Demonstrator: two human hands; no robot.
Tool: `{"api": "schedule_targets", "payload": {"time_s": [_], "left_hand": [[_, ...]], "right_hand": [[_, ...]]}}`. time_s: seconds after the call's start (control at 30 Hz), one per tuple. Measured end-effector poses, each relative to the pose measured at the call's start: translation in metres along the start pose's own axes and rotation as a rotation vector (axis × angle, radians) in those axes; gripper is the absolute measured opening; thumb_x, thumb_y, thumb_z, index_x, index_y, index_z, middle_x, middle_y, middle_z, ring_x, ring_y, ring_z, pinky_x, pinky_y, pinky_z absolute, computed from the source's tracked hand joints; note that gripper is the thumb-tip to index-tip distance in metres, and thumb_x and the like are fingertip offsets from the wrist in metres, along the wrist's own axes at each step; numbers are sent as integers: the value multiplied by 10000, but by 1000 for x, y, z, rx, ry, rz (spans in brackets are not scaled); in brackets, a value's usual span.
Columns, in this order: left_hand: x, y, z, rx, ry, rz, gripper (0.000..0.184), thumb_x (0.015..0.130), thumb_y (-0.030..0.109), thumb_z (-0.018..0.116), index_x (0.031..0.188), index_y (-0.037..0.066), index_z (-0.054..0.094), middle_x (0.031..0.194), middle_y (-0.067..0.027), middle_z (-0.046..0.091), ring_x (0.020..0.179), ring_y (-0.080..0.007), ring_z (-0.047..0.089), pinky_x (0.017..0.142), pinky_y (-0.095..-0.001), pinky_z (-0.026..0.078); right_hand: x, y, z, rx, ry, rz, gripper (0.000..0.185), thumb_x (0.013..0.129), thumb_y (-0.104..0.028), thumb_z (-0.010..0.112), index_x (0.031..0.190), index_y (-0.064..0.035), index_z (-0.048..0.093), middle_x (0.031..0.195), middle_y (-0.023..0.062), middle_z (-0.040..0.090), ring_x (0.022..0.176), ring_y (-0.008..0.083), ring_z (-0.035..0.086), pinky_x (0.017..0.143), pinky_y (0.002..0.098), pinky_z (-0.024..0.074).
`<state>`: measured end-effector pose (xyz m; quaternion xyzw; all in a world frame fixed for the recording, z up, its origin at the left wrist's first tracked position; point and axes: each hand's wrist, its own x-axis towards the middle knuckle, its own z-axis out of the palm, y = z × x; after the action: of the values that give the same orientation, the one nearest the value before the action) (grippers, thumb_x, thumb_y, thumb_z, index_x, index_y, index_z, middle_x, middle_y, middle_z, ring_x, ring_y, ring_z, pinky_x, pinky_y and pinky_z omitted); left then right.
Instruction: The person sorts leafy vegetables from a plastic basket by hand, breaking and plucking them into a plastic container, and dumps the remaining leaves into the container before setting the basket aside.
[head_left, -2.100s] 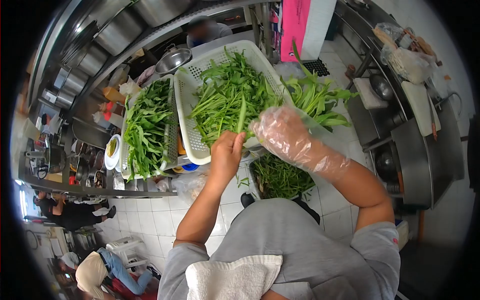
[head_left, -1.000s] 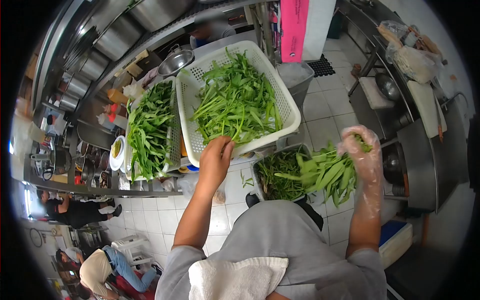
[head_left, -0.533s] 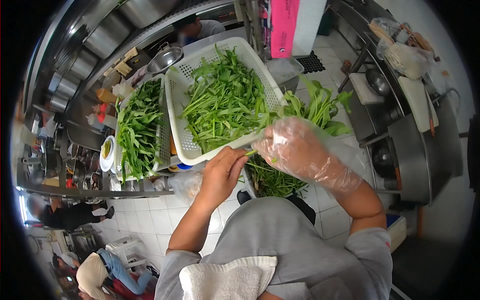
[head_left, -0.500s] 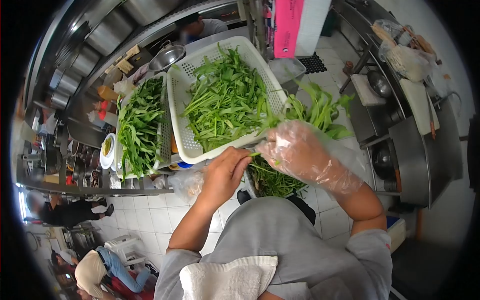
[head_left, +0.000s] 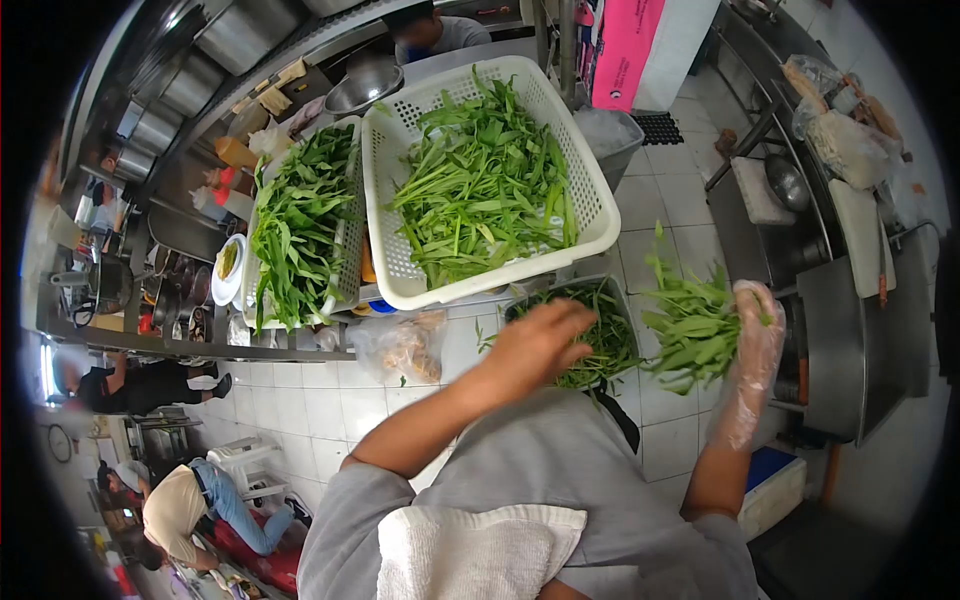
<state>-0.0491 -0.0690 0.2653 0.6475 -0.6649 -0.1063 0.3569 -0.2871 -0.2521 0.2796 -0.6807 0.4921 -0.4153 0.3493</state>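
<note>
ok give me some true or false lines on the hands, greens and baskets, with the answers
1. The right hand wears a clear glove. True.
2. The left hand holds the bunch. False: the bunch is in the right hand, away from the left hand.
3. Both the big basket and the small basket hold greens. True.
4. The small basket is right of the big basket. False: the small basket is on its left.
5. The towel lies in the big basket. False: the towel is against the person's front.
</note>
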Motion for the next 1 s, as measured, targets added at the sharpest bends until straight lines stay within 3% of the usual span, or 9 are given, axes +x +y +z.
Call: {"api": "schedule_targets", "payload": {"time_s": [0.13,0.2,0.27,0.37,0.5,0.57,0.7,0.8,1.0], "left_hand": [[39,-54,-59,-26,231,-282,201,848,174,634,1020,69,639,873,-131,667,793,-317,646,699,-397,518],[58,-96,-80,422,157,-379,211,875,217,591,984,50,660,930,-156,671,859,-323,656,735,-411,519],[70,-140,-79,569,-150,-724,279,876,271,560,969,31,669,978,-187,665,922,-350,645,788,-431,513],[64,-186,-62,580,-342,-844,332,859,298,559,996,16,666,990,-201,663,949,-368,633,820,-445,508],[57,-204,-56,571,-315,-860,340,850,300,558,1028,29,658,992,-213,658,954,-360,634,814,-451,502],[61,-180,-75,417,51,-770,302,870,273,565,1045,39,643,990,-219,650,924,-343,641,776,-420,502],[56,-126,-103,1,305,-786,222,891,198,566,1014,22,617,926,-218,640,850,-354,630,710,-413,483],[46,-98,-100,263,447,-353,179,908,150,576,941,-24,593,755,-192,594,711,-336,594,634,-408,441],[35,-66,-77,-35,446,-429,287,932,224,567,832,-32,649,689,-140,582,641,-252,572,608,-355,436]], "right_hand": [[-5,0,-27,236,-94,134,155,867,-164,576,871,-31,655,886,25,635,878,116,537,812,247,405],[-11,-9,-32,310,-131,222,141,862,-161,585,837,-32,636,861,39,632,921,148,560,874,293,409],[-14,-11,-26,380,-174,153,144,870,-165,580,830,-35,623,841,45,625,913,166,568,881,318,415],[-17,-22,-16,482,-265,36,146,890,-166,567,813,-44,590,780,55,601,888,207,592,887,378,436],[-21,-35,-8,480,-420,33,124,886,-104,534,798,-29,579,736,46,585,831,199,596,844,367,454],[-20,-34,-3,471,-456,-27,113,875,-68,510,791,-24,574,736,42,581,783,172,587,800,341,460],[-19,-50,5,525,-487,50,103,861,-44,502,804,-23,584,736,35,581,738,142,573,758,315,459],[-15,-69,11,467,-513,33,108,873,-76,520,828,-24,604,743,17,579,711,124,563,729,305,456],[0,-105,43,180,-388,-591,73,825,-131,650,865,-71,636,778,53,618,694,176,584,645,331,471]]}}
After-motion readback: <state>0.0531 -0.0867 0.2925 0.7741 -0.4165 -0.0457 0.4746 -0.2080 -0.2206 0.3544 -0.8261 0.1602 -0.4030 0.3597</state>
